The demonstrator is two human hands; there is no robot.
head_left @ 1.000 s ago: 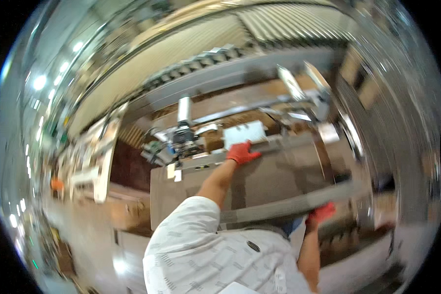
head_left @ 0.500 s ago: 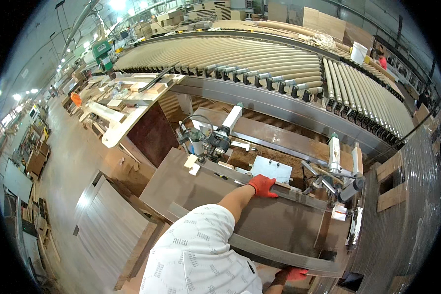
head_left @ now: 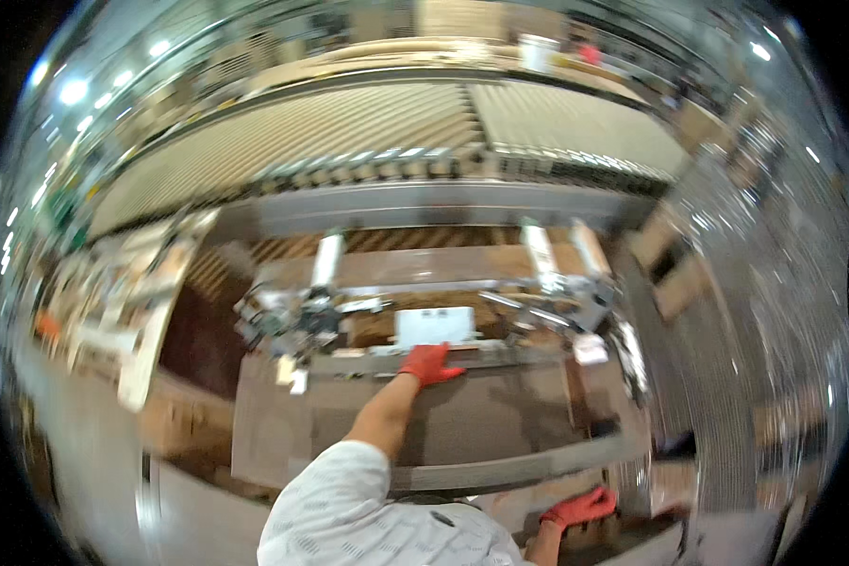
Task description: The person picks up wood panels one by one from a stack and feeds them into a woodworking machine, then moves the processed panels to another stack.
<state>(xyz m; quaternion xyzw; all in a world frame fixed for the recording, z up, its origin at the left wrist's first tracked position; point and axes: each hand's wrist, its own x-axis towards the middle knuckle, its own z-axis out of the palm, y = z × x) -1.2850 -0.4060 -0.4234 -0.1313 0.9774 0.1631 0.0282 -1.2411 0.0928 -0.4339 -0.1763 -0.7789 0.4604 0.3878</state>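
Note:
My left hand [head_left: 431,365], in a red glove, is closed over the grey-brown strip [head_left: 509,358] along the far side of a flat brown workpiece, its thumb pointing right. The workpiece is a wide brown panel [head_left: 481,415] with another strip [head_left: 528,462] along its near side. My right hand [head_left: 580,509], also red-gloved, is just nearer than the near strip at the right, apart from it. Blur hides how its fingers lie. A pale metal plate [head_left: 434,327] sits just beyond my left hand.
Machine units with clamps flank the panel's far corners, left [head_left: 316,316] and right [head_left: 585,316]. A roller conveyor [head_left: 349,132] spans the back. At left stands a bench [head_left: 151,311] with wood scraps; at right, film-wrapped stacks [head_left: 755,274]. A white bucket [head_left: 538,54] is far back.
The view has swung right and is blurred, so the scene appears shifted left. My right hand has come away from the near strip; my left hand stays at the far strip.

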